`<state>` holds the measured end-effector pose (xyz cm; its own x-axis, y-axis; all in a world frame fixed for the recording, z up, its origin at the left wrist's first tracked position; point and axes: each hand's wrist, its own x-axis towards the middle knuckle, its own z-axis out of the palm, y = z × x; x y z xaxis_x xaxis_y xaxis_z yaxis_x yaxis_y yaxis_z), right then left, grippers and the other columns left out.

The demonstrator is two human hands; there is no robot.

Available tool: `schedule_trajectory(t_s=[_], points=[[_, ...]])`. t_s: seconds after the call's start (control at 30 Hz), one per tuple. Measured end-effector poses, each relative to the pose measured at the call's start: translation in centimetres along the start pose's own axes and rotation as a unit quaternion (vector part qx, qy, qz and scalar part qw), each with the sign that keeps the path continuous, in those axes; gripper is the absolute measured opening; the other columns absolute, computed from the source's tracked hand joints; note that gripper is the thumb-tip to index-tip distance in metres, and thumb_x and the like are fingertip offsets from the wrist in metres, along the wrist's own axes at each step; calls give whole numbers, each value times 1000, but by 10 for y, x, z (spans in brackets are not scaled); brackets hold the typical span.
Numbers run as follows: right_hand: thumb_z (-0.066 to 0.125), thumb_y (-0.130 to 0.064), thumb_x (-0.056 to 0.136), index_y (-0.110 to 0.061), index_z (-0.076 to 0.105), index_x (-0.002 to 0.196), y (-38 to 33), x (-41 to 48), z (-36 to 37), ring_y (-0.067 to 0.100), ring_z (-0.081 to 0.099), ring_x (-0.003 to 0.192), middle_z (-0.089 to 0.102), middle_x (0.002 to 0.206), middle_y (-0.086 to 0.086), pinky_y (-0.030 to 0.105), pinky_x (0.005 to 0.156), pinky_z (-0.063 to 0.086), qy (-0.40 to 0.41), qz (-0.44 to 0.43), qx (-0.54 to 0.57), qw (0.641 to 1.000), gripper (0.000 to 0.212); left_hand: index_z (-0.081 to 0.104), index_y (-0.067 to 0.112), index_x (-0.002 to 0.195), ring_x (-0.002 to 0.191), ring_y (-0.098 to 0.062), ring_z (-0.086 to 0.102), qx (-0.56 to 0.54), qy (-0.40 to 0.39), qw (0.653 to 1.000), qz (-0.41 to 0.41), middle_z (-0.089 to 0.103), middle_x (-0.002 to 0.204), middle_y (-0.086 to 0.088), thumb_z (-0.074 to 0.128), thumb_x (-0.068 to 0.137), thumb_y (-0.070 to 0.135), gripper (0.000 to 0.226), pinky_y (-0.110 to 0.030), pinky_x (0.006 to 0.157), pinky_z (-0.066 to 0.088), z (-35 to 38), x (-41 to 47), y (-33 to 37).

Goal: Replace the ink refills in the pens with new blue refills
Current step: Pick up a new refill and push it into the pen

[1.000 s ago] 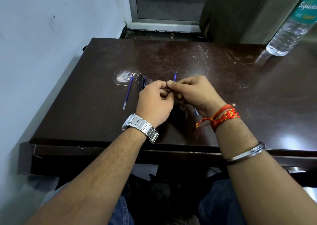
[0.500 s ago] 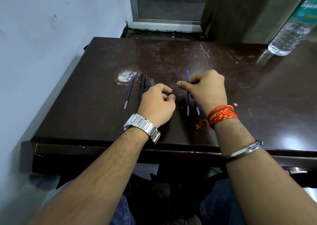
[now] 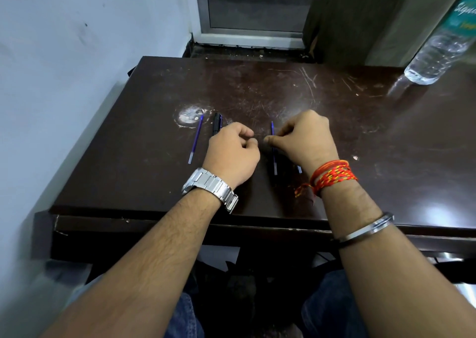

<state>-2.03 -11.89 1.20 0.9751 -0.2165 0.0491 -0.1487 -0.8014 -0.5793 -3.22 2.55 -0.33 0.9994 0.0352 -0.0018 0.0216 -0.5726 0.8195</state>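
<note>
A blue refill [image 3: 196, 139] lies on the dark table [image 3: 386, 136], toward its left edge. Just right of it lies a black pen [image 3: 217, 123]. The left hand [image 3: 231, 154] rests on the table next to the pen, fingers curled in; I cannot tell if it holds anything. Right of it lies another blue refill [image 3: 273, 157], between the two hands. The right hand [image 3: 306, 139] rests over it, fingers curled, maybe touching it. A water bottle [image 3: 438, 51] stands at the far right corner.
</note>
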Motion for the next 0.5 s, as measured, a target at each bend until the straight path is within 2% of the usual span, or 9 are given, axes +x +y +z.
schedule_trajectory(t_s=[0.1, 0.23, 0.3, 0.37, 0.5], points=[[85, -36, 70, -12, 72, 71, -1, 0, 3, 20, 65, 90, 65, 75, 7, 24, 72, 49, -20, 14, -8, 1000, 27, 67, 22, 96, 76, -14, 62, 32, 74, 997, -17, 64, 75, 10, 56, 84, 22, 16, -21, 63, 44, -16, 9, -3], [83, -28, 74, -8, 76, 80, 1, 1, 6, 24, 65, 95, 69, 88, 12, 26, 74, 51, -29, 24, -22, 999, 22, 66, 12, 92, 91, -27, 63, 117, 144, 982, -45, 70, 90, -7, 61, 78, 19, 17, -23, 70, 38, -44, 24, -17], [81, -26, 75, -8, 75, 83, 1, 3, 6, 25, 66, 94, 69, 91, 12, 26, 75, 51, -23, 26, -32, 999, 21, 66, 7, 89, 83, -32, 61, 157, 133, 976, -72, 69, 92, -12, 64, 76, 15, 15, -27, 67, 40, -53, 27, -24], [81, -26, 76, -8, 75, 84, 2, 4, 5, 25, 65, 96, 69, 93, 12, 28, 78, 53, -25, 23, -37, 999, 20, 66, 6, 90, 71, -28, 55, 188, 104, 971, -109, 66, 93, -11, 67, 73, 12, 18, -27, 64, 40, -57, 27, -27], [79, -22, 78, -10, 75, 83, 1, 0, 4, 27, 64, 99, 69, 97, 15, 37, 88, 56, -13, 22, -8, 1000, 14, 66, 7, 93, 68, -26, 52, 211, 58, 966, -136, 65, 94, -11, 66, 76, 10, 18, -30, 63, 41, -55, 28, -30]])
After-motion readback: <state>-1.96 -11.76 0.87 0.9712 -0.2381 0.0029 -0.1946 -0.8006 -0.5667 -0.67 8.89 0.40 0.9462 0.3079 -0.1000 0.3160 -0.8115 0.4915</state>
